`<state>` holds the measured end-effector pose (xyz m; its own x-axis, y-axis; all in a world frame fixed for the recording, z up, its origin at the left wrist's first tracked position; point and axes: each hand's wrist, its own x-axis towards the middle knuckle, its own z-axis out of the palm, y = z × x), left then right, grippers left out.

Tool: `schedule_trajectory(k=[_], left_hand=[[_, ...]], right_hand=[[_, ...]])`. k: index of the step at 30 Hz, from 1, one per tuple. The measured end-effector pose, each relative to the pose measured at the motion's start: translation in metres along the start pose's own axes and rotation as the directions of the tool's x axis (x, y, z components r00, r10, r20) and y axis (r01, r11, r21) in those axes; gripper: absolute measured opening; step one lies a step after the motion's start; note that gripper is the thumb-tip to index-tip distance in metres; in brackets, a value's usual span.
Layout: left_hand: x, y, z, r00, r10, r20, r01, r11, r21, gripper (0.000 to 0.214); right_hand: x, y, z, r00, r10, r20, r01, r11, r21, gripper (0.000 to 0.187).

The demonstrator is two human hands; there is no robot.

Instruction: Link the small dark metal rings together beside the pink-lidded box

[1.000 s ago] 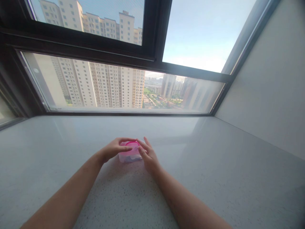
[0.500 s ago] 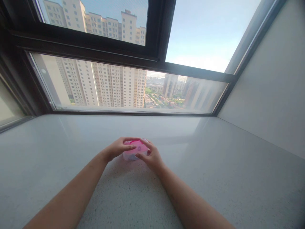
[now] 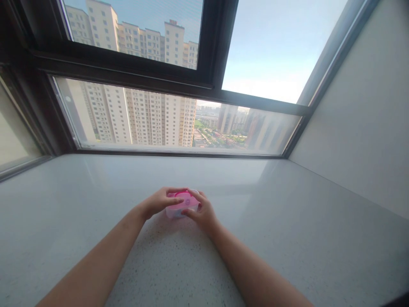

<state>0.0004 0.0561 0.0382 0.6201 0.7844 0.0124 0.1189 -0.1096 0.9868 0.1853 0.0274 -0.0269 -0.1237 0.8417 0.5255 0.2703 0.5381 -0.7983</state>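
A small plastic container (image 3: 174, 212) with clear, whitish sides rests on the speckled sill between my hands. Its pink lid (image 3: 188, 202) carries a small round mark and a brighter pink part toward the back. My left hand (image 3: 159, 202) grips the lid's left side, thumb across the top and fingers along the far edge. From the right, my right hand (image 3: 203, 209) is curled around the container, its thumb against the front and its fingers over the back edge. Parts of the lid and the right side are hidden by my fingers.
The pale stone sill (image 3: 172, 264) spreads around the container. Beyond it stands a dark-framed window (image 3: 179, 152) with tall buildings (image 3: 150, 115) outside. A white wall (image 3: 358, 128) closes off the right side.
The view has shifted slightly, so everything sits a little lower. My hands keep nearly the same hold on the container, which stays in place.
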Motion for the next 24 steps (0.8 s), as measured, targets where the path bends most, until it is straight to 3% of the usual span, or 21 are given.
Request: schedule_trajectory(k=[11,16,20,24], left_hand=[[-0.004,-0.005,0.002,1.0,0.008,-0.029,-0.008,1.0,0.013,0.056],[-0.009,-0.012,0.009,0.982,0.055,-0.182,-0.064,0.997,-0.042,0.069],[-0.011,-0.014,0.012,0.972,0.041,-0.23,-0.053,0.997,-0.047,0.066],[-0.009,-0.013,0.011,0.984,0.039,-0.174,-0.043,0.999,-0.014,0.054]], right_hand=[[-0.007,-0.013,0.0,0.998,-0.066,-0.011,0.061,0.969,-0.239,0.06],[-0.008,-0.03,0.0,0.997,-0.065,0.044,0.077,0.887,-0.456,0.065],[0.002,-0.047,-0.006,0.976,-0.034,0.217,0.164,0.769,-0.618,0.08],[0.03,-0.057,-0.018,0.882,0.057,0.468,0.269,0.755,-0.598,0.098]])
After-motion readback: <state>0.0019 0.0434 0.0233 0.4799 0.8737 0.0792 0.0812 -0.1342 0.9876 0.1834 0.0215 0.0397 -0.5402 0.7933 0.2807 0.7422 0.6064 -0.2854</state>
